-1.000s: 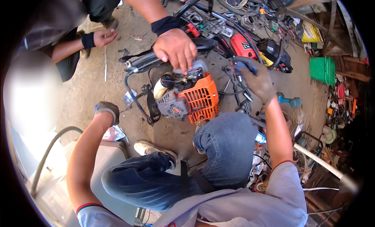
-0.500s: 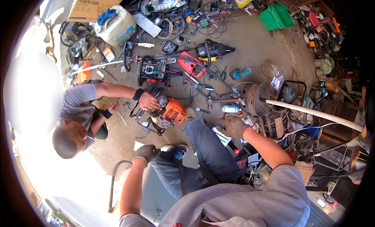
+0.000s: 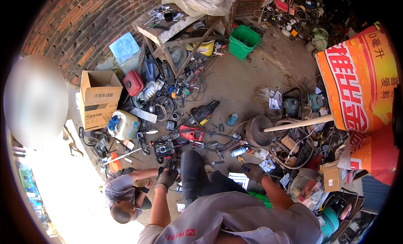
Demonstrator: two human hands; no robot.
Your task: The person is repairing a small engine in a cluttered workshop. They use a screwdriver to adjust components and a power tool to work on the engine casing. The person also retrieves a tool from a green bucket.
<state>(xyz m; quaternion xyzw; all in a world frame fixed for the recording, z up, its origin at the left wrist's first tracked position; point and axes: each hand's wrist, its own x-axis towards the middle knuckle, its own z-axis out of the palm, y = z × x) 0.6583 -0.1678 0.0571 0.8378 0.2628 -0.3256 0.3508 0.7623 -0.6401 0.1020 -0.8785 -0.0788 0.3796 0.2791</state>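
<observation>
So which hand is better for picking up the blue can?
Probably the right hand: it appears much nearer the blue can, while the left hand is across the person's leg from it.

The right glove (image 3: pixel 254 172) looks matt, the bin (image 3: pixel 239 49) smooth plastic, the pole (image 3: pixel 300 123) wooden.

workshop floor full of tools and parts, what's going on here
A person in work gloves has both hands out over the cluttered floor. Their left hand appears close to the wrist of a crouching co-worker; whether it holds anything can't be told. The right hand is near a white sheet and a blue can, with nothing clearly in its grip. Farther ahead lies a red cover.
</observation>
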